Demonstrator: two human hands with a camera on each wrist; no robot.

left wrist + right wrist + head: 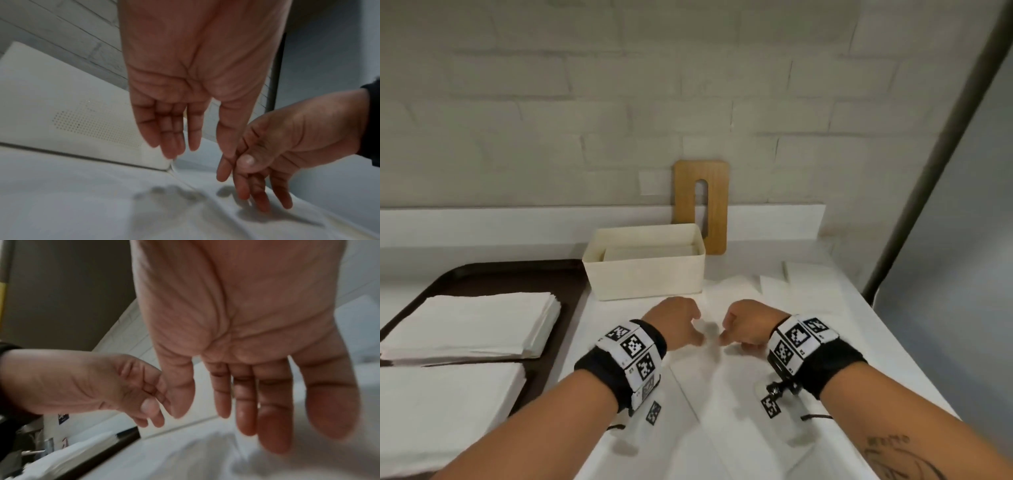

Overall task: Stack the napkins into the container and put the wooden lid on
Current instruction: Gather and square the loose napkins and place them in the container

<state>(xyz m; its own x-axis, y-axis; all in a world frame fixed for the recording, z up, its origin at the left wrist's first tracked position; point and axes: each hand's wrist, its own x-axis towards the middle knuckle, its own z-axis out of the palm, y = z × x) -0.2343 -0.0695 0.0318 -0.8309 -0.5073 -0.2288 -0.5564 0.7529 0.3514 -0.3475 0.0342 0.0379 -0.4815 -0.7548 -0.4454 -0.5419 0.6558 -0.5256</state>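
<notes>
A white container point(643, 274) stands at the back of the table, with folded napkins point(650, 251) lying in it. Behind it, the wooden lid point(717, 205) with a slot leans upright against the wall. My left hand point(678, 322) and right hand point(746, 325) hover close together just in front of the container, above a white napkin point(722, 387) spread on the table. In the wrist views the left hand point(185, 97) and right hand point(246, 353) hang with straight fingers pointing down, holding nothing. The container's side point(72, 113) is just beyond the left fingers.
A dark tray point(493, 277) at the left carries two stacks of white napkins point(472, 325). Loose napkins point(784, 281) lie to the right of the container. The table's right edge point(893, 342) runs diagonally, and a brick wall stands behind.
</notes>
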